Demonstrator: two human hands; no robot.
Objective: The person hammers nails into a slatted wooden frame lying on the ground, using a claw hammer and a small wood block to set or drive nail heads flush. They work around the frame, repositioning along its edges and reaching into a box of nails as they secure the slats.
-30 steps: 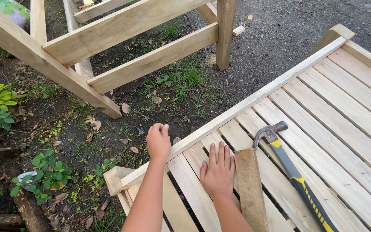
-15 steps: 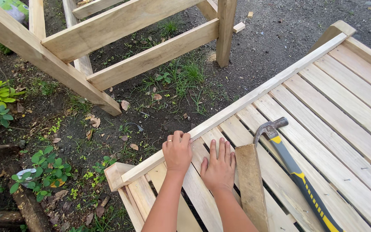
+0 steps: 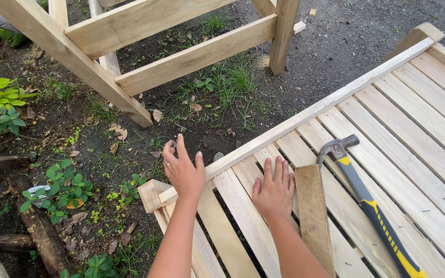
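A slatted wooden panel (image 3: pixel 387 128) lies flat on the ground and fills the right side of the view. My right hand (image 3: pixel 275 190) rests flat, fingers spread, on its slats near the left end. My left hand (image 3: pixel 184 170) hovers open over the panel's long edge rail (image 3: pixel 310 116), fingers apart, holding nothing. A short loose board (image 3: pixel 315 216) lies on the slats just right of my right hand. A claw hammer (image 3: pixel 366 201) with a black and yellow handle lies beside that board.
A timber frame (image 3: pixel 145 51) of pale beams stands on the dirt at the upper left. Green plants (image 3: pixel 1 98) and weeds grow along the left edge. Old dark logs (image 3: pixel 32 231) lie at the lower left. Gravelly ground lies beyond the panel.
My left hand moved from the edge rail onto the slats beside the right hand, then lifted back left over the rail. The right hand stayed flat on the slats.
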